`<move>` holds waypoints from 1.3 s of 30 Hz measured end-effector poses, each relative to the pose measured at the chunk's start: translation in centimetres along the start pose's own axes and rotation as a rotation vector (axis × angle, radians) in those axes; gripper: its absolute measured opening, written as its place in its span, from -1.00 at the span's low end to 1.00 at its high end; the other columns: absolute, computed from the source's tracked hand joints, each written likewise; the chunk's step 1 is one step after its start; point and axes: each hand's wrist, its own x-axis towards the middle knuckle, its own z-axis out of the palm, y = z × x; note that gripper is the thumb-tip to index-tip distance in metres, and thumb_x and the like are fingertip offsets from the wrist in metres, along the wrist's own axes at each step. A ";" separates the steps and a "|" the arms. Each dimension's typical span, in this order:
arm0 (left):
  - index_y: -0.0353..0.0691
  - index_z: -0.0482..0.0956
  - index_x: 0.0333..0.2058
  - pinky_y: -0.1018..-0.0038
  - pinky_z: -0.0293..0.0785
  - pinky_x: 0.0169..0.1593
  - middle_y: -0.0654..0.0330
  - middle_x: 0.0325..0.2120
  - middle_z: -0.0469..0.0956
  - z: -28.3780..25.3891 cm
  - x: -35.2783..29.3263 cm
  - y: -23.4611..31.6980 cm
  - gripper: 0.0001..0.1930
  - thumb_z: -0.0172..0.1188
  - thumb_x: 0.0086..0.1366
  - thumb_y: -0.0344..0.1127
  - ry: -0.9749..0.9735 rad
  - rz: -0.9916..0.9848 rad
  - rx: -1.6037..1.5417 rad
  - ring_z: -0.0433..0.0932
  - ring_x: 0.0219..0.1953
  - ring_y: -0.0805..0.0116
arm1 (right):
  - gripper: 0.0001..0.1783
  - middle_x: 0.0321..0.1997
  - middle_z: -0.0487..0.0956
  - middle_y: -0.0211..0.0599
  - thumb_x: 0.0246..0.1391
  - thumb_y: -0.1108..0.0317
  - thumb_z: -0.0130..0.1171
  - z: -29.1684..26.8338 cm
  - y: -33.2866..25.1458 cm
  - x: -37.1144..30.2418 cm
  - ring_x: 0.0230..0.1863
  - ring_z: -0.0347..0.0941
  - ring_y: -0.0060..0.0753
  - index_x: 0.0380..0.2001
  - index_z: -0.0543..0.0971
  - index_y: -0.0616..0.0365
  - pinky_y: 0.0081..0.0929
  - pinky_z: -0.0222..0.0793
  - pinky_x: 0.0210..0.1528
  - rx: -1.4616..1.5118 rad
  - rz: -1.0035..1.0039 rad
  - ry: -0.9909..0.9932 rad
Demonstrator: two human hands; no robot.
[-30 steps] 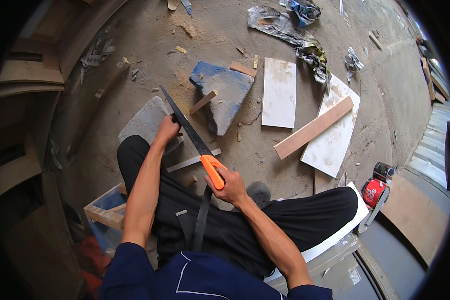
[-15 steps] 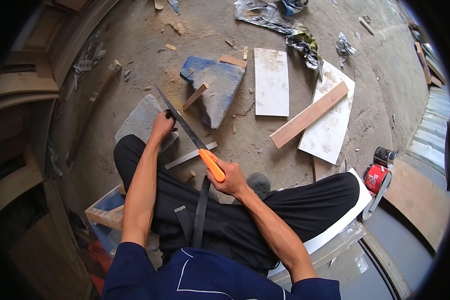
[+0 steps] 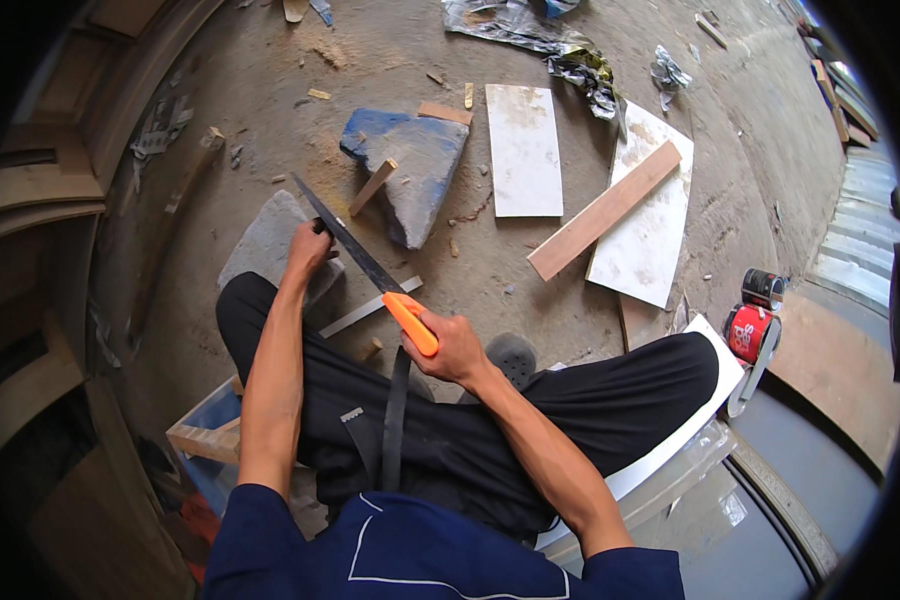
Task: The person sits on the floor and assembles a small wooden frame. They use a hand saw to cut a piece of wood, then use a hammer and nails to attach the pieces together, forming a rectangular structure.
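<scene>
My right hand (image 3: 453,349) is wrapped round the orange handle of a handsaw (image 3: 352,243), whose dark blade slants away up and to the left. Close beside the blade's far half is my left hand (image 3: 308,250), its fingers curled at a small dark thing (image 3: 318,226) too hidden to name. Whether that thing touches the blade, I cannot tell. Beneath and behind my left hand lies a grey stone slab (image 3: 262,240). A short wooden stick (image 3: 374,187) leans against a blue-stained concrete block (image 3: 410,165), just right of the blade.
White boards (image 3: 524,150) lie at the far right, one under a wooden plank (image 3: 605,212). Crumpled foil (image 3: 582,72) is behind them. A thin pale strip (image 3: 370,308) lies before my legs. Red and black cans (image 3: 751,334) stand at right, a wooden frame (image 3: 205,440) at lower left.
The whole view has shifted slightly, so the floor things appear a little further left and up. Both hands and the saw keep nearly the same pose.
</scene>
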 end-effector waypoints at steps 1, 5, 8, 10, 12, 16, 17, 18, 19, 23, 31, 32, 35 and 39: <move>-0.46 0.51 -0.43 0.37 0.64 -0.39 0.17 -0.56 0.49 0.0 0.0 -0.1 -0.75 0.06 0.24 -0.32 0.010 0.004 0.009 0.54 -0.52 0.35 | -0.76 -0.68 0.48 -0.08 -0.07 0.27 0.31 0.0 0.0 0.0 -0.63 0.46 0.06 -0.50 0.50 0.18 -0.22 0.39 -0.55 0.001 0.005 -0.007; -0.47 0.52 -0.46 0.37 0.63 -0.41 0.15 -0.58 0.50 -0.2 0.3 -0.5 -0.75 0.05 0.22 -0.33 0.031 0.012 0.043 0.56 -0.54 0.33 | -0.77 -0.65 0.47 -0.08 -0.05 0.27 0.29 -0.1 -0.3 0.0 -0.62 0.44 0.07 -0.47 0.50 0.17 -0.23 0.38 -0.56 0.014 -0.009 -0.010; -0.49 0.52 -0.47 0.37 0.63 -0.42 0.14 -0.60 0.50 0.1 0.2 -0.1 -0.74 0.05 0.21 -0.34 0.024 0.006 0.042 0.57 -0.55 0.32 | -0.76 -0.65 0.47 -0.07 -0.05 0.27 0.29 0.0 -0.1 -0.1 -0.61 0.44 0.07 -0.50 0.48 0.19 -0.24 0.37 -0.56 -0.001 -0.022 -0.003; -0.50 0.52 -0.47 0.37 0.63 -0.42 0.14 -0.60 0.50 0.3 0.2 0.0 -0.73 0.04 0.22 -0.33 0.028 0.008 0.034 0.57 -0.55 0.31 | -0.76 -0.65 0.47 -0.06 -0.04 0.28 0.29 0.0 0.1 0.2 -0.61 0.44 0.08 -0.51 0.48 0.20 -0.24 0.36 -0.55 -0.008 -0.017 -0.014; -0.51 0.52 -0.46 0.37 0.63 -0.42 0.13 -0.60 0.50 0.3 0.3 -0.2 -0.72 0.03 0.22 -0.33 0.035 0.016 0.027 0.57 -0.55 0.31 | -0.75 -0.64 0.47 -0.04 -0.03 0.28 0.29 0.3 0.1 0.7 -0.61 0.44 0.08 -0.52 0.48 0.20 -0.25 0.35 -0.55 -0.004 -0.001 -0.037; -0.52 0.52 -0.43 0.37 0.62 -0.41 0.13 -0.60 0.50 -0.1 0.6 -0.9 -0.72 0.02 0.22 -0.33 0.014 0.049 0.012 0.56 -0.55 0.32 | -0.77 -0.65 0.46 -0.05 -0.03 0.30 0.28 -0.2 0.0 0.2 -0.61 0.43 0.08 -0.52 0.47 0.21 -0.26 0.35 -0.55 0.079 0.020 -0.024; -0.52 0.52 -0.43 0.37 0.62 -0.41 0.13 -0.59 0.50 -0.1 0.7 -1.0 -0.72 0.02 0.22 -0.33 0.005 0.044 0.014 0.56 -0.55 0.32 | -0.77 -0.65 0.46 -0.05 -0.03 0.30 0.28 -0.2 0.1 0.1 -0.61 0.43 0.08 -0.52 0.47 0.21 -0.26 0.34 -0.56 0.088 0.020 -0.020; -0.52 0.52 -0.43 0.37 0.62 -0.41 0.13 -0.59 0.50 -0.1 0.7 -1.0 -0.72 0.02 0.22 -0.33 -0.004 0.041 0.017 0.56 -0.55 0.32 | -0.77 -0.65 0.45 -0.05 -0.03 0.31 0.28 -0.2 0.2 0.0 -0.61 0.43 0.08 -0.52 0.47 0.21 -0.26 0.34 -0.56 0.097 0.021 -0.015; -0.52 0.52 -0.43 0.38 0.62 -0.41 0.13 -0.60 0.49 -0.1 0.8 -1.1 -0.72 0.02 0.22 -0.33 0.009 0.044 0.006 0.57 -0.55 0.32 | -0.78 -0.66 0.47 -0.05 -0.05 0.30 0.28 -0.2 0.3 0.0 -0.61 0.45 0.08 -0.50 0.49 0.21 -0.25 0.35 -0.55 0.077 0.018 -0.018; -0.50 0.54 -0.41 0.32 0.62 -0.36 0.07 -0.57 0.53 0.0 0.2 -0.7 -0.73 0.02 0.21 -0.33 0.055 0.050 0.071 0.61 -0.49 0.22 | -0.78 -0.66 0.46 -0.04 -0.04 0.31 0.28 -0.1 0.6 0.1 -0.62 0.44 0.06 -0.50 0.49 0.21 -0.25 0.34 -0.55 0.078 0.024 -0.021; -0.22 0.62 -0.23 0.14 0.17 0.12 0.12 -0.05 0.50 2.2 -3.2 1.1 -0.71 0.02 0.21 -0.21 0.725 0.367 0.732 0.35 0.07 0.10 | -0.71 -0.70 0.39 -0.08 0.00 0.28 0.27 -1.6 0.4 1.5 -0.69 0.33 -0.09 -0.59 0.44 0.23 -0.31 0.22 -0.58 0.078 0.090 -0.003; -0.22 0.63 -0.25 0.12 0.12 0.15 0.12 -0.02 0.47 2.2 -2.6 0.9 -0.71 0.02 0.23 -0.20 0.757 0.320 0.699 0.32 0.10 0.10 | -0.69 -0.69 0.41 -0.06 -0.02 0.28 0.27 -1.8 0.1 1.8 -0.67 0.39 0.00 -0.61 0.40 0.22 -0.29 0.27 -0.58 0.055 0.070 -0.015; -0.21 0.66 -0.33 0.08 0.00 0.22 0.14 0.06 0.41 1.8 -0.5 0.0 -0.69 0.01 0.28 -0.14 0.824 0.275 0.670 0.23 0.18 0.11 | -0.72 -0.71 0.41 -0.06 -0.03 0.30 0.27 -1.4 0.1 1.9 -0.67 0.41 -0.02 -0.60 0.42 0.22 -0.29 0.28 -0.58 0.002 -0.018 -0.010; -0.20 0.64 -0.23 0.10 0.01 0.24 0.15 0.01 0.45 2.6 -0.5 -1.8 -0.68 0.09 0.26 -0.09 0.822 0.374 0.797 0.24 0.18 0.11 | -0.77 -0.71 0.42 -0.14 -0.05 0.34 0.30 -1.1 -0.9 2.0 -0.71 0.39 -0.14 -0.57 0.46 0.21 -0.37 0.27 -0.59 0.044 -0.067 -0.005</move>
